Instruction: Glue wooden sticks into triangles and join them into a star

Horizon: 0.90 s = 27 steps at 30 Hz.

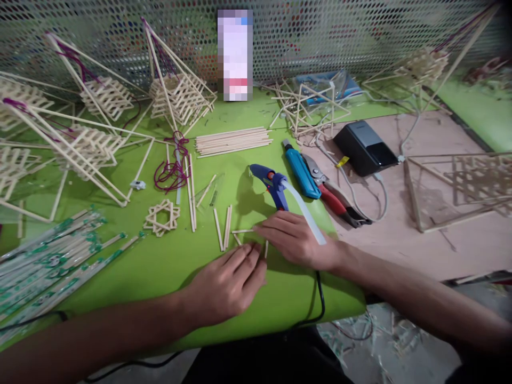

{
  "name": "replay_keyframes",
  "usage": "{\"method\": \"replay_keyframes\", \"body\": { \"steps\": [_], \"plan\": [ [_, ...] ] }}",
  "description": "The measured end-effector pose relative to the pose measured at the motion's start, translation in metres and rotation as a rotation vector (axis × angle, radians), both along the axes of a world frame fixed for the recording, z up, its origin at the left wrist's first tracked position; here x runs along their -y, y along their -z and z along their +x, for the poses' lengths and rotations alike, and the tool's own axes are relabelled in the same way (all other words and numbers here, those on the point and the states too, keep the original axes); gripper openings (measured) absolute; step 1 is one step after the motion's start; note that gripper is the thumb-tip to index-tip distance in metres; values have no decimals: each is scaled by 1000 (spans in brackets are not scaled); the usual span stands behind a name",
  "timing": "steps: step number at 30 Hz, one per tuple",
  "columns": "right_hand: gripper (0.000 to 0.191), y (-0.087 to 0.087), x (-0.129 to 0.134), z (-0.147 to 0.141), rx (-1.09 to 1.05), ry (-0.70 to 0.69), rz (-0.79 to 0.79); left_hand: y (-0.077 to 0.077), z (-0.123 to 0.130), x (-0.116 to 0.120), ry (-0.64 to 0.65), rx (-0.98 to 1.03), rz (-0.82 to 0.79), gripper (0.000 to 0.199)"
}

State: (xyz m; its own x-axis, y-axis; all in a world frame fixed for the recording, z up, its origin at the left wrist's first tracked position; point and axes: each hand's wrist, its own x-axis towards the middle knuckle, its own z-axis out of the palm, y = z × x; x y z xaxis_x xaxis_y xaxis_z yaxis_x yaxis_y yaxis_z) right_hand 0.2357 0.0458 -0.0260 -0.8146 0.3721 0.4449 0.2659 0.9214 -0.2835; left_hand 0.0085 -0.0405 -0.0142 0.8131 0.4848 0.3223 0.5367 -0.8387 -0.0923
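Short wooden sticks [242, 231] lie at angles to each other on the green tabletop, partly covered by my fingers. My left hand [232, 277] is closed at their near side, its fingertips pressed to the sticks. From the right, my right hand [296, 240] reaches over them with its fingers together on the sticks; its thumb is mostly hidden. Just beyond it lies a blue glue gun [262, 173] with a clear glue stick [306, 210] extending from its back above my wrist. A few loose short sticks [227, 226] lie left of my fingers.
A star-shaped stick ring [162, 217], purple string [172, 170] and long sticks [234, 141] lie around. At right are a blue utility knife [302, 170], red-handled pruners [334, 200] and a black charger [366, 146]. Stick frames [180, 98] stand behind; wrapped chopsticks [56, 258] lie left.
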Motion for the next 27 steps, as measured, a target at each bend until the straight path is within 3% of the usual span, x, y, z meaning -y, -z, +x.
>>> {"method": "replay_keyframes", "body": {
  "steps": [4,12,20,27],
  "plan": [
    [25,7,6,-6,11,73,-26,0,0,0,3,-17,-4,38],
    [24,9,-1,-1,-11,2,-3,-1,2,-2,-36,27,-10,37],
    [23,10,-4,1,-24,23,40,2,3,7,-126,27,5,40],
    [24,13,-3,1,-6,29,26,2,5,3,-75,36,-13,42]
  ]
}}
